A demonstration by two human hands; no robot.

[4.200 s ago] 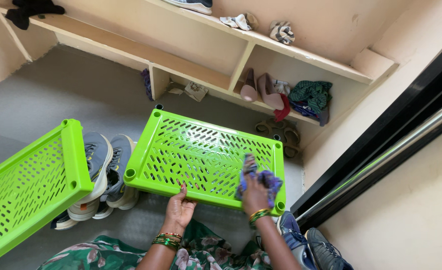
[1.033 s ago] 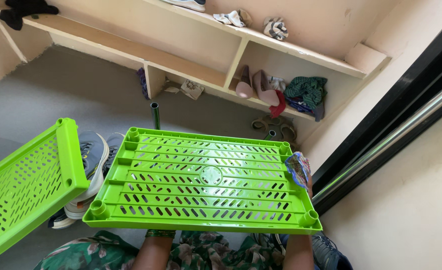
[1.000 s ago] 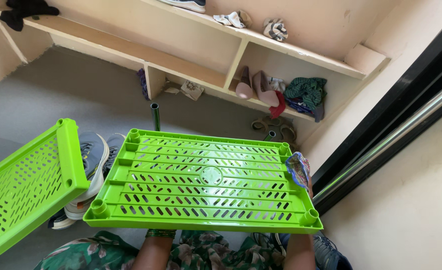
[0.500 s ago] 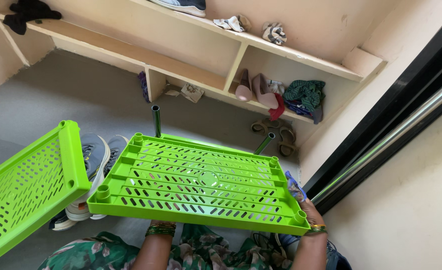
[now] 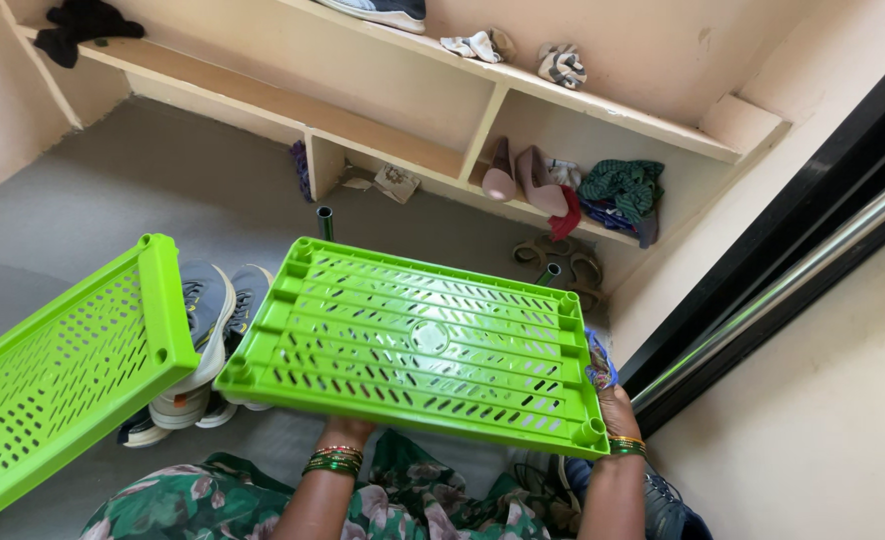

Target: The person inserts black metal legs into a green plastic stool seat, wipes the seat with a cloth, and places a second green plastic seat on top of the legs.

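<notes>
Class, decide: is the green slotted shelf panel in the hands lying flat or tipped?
Tipped: the green slotted shelf panel is lifted off the floor, its far-left corner higher than its near-right.

The scene is lit brightly and evenly by soft daylight. Only faint shadows are cast, beneath the green tray (image 5: 418, 345) and inside the shelf (image 5: 383, 150) recesses. A pale glare is seen along the metal rail (image 5: 793, 280). Focus is sharp throughout; straight edges are bent slightly near the corners.

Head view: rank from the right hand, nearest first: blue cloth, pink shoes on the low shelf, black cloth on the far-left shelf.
From the right hand:
1. blue cloth, right at the hand, by the green tray's right edge.
2. pink shoes, up in the low shelf cubby.
3. black cloth, top-left shelf corner.
</notes>
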